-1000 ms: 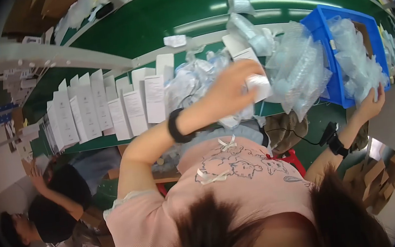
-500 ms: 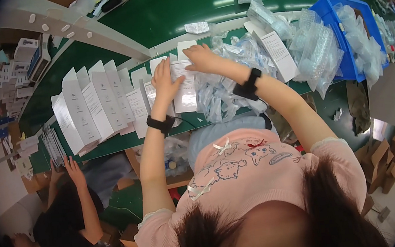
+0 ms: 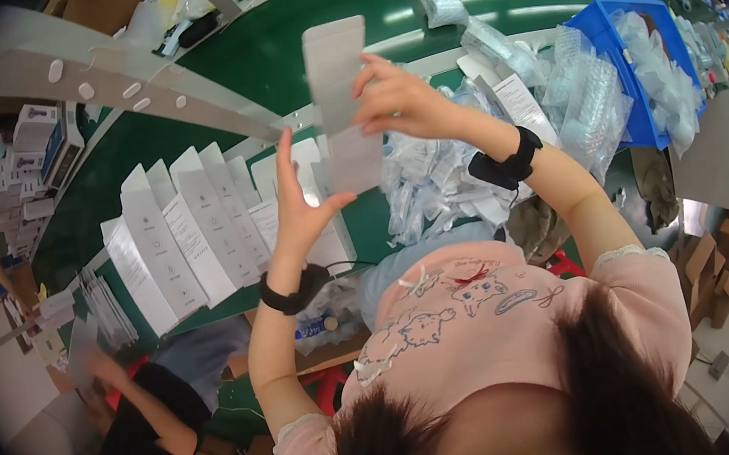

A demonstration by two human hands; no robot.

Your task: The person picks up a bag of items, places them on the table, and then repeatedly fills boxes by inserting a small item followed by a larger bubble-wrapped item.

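A tall white carton (image 3: 339,94), smeared by motion, is raised upright above the green bench in front of me. My right hand (image 3: 404,104) grips it by its right edge, fingers bent. To its lower left, my left hand (image 3: 299,199) is spread open, its thumb stretched towards the carton's bottom end; whether the thumb touches is unclear. Left of that hand stands a row of white open-flapped cartons (image 3: 188,235), leaning one behind another. Right of the raised carton, under my right forearm, lies a heap of small clear plastic bags (image 3: 436,178).
Bubble-wrap pouches (image 3: 582,105) lie beside a blue bin (image 3: 639,94) filled with more. A grey metal post (image 3: 173,78) slants across the left. A co-worker (image 3: 149,436) in black handles flat pieces beside a stack of white sheets (image 3: 108,309).
The white carton has risen off the bench with my right hand on it. My left hand has come away to the lower left, opening. The co-worker's hands have moved down from the stack.
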